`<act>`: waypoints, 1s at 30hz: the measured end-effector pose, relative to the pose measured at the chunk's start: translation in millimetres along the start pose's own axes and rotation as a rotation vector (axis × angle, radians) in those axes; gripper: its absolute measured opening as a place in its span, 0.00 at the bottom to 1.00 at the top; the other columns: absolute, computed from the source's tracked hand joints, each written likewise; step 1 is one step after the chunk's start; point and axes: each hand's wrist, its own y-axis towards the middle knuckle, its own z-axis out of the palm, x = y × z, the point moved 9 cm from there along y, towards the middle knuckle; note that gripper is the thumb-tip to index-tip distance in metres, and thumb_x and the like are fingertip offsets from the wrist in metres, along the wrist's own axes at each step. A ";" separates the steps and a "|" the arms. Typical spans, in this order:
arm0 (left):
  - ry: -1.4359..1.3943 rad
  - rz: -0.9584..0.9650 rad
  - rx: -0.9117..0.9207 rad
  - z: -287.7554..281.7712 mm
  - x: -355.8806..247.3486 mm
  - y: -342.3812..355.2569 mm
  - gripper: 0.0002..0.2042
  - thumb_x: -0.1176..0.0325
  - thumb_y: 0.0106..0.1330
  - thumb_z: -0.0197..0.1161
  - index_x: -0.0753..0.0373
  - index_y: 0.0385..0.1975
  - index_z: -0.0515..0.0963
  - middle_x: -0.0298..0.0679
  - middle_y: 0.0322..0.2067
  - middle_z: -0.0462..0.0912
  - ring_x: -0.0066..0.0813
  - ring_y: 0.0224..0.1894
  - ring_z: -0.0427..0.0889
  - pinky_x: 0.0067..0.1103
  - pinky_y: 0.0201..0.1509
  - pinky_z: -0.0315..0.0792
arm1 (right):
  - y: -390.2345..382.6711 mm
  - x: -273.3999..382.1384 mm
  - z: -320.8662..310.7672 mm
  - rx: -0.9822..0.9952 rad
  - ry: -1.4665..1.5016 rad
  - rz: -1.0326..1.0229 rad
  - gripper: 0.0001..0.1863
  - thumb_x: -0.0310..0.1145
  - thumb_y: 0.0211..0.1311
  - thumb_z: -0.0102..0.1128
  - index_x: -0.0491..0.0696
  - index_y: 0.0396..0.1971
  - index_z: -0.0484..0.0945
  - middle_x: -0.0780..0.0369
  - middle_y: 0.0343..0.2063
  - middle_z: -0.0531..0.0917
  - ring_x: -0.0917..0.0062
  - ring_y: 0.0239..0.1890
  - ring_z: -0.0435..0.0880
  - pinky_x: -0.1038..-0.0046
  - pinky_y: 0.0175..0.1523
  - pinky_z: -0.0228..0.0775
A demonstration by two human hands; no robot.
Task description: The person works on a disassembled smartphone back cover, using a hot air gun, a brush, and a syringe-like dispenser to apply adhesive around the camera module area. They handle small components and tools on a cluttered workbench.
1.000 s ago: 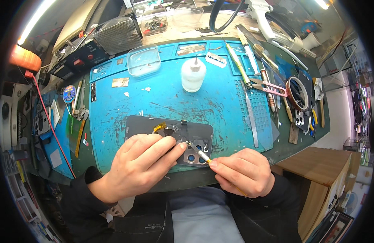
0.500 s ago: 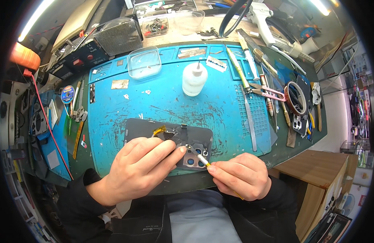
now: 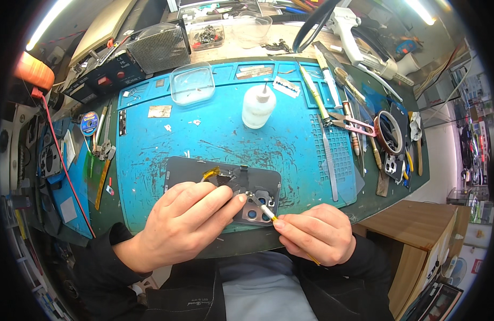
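A dark phone back panel (image 3: pixel 193 169) lies at the front of the blue work mat, its camera rings (image 3: pixel 252 214) toward the right end. A yellow flex cable (image 3: pixel 210 174) and small dark parts sit on it. My left hand (image 3: pixel 185 222) rests over the panel's near edge, fingers bent and pressed together; what they pinch is hidden. Between the thumb and fingers of my right hand (image 3: pixel 319 232) is a slim knife-like tool (image 3: pixel 268 212) with a silver collar and yellow handle. Its tip reaches the panel just above the camera rings, close to my left fingertips.
Beyond the panel stands a white dispenser bottle (image 3: pixel 258 107) on the mat (image 3: pixel 150 139). A clear plastic box (image 3: pixel 192 84) sits farther left. Tweezers, pink-handled scissors (image 3: pixel 359 125), brushes and a tape roll (image 3: pixel 389 132) crowd the right side. A solder spool (image 3: pixel 89 123) lies left.
The view has shifted very slightly. Both hands, the tool and the panel hold nearly the same places.
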 end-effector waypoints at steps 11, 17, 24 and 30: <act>0.001 -0.001 0.007 0.3 0.4 0.1 0.23 0.75 0.51 0.74 0.63 0.51 0.86 0.36 0.48 0.81 0.35 0.47 0.81 0.29 0.50 0.76 | 0.9 0.1 -1.9 -0.001 0.013 0.004 0.17 0.25 0.54 0.75 0.38 0.45 0.86 0.58 0.37 0.89 0.75 0.31 0.87 0.76 0.32 0.76; -0.004 -0.004 0.001 0.8 0.6 -0.6 0.23 0.76 0.51 0.73 0.63 0.51 0.86 0.36 0.48 0.81 0.35 0.47 0.81 0.29 0.50 0.76 | 1.6 -2.7 -2.4 0.017 0.045 0.024 0.18 0.25 0.55 0.75 0.38 0.47 0.86 0.58 0.39 0.89 0.75 0.31 0.87 0.75 0.32 0.76; -0.001 -0.006 0.005 1.0 0.9 -0.8 0.23 0.76 0.51 0.73 0.63 0.51 0.86 0.36 0.48 0.81 0.35 0.47 0.81 0.29 0.51 0.76 | 1.7 -4.3 -1.4 0.026 0.061 0.046 0.20 0.25 0.54 0.76 0.38 0.48 0.86 0.58 0.39 0.89 0.74 0.31 0.87 0.75 0.33 0.76; -0.005 -0.008 0.003 0.6 1.2 -0.4 0.23 0.76 0.51 0.73 0.63 0.51 0.86 0.36 0.48 0.81 0.35 0.47 0.81 0.29 0.50 0.76 | 2.1 -4.2 -1.4 0.031 0.052 0.035 0.21 0.25 0.52 0.77 0.38 0.48 0.85 0.58 0.40 0.89 0.74 0.31 0.87 0.75 0.33 0.76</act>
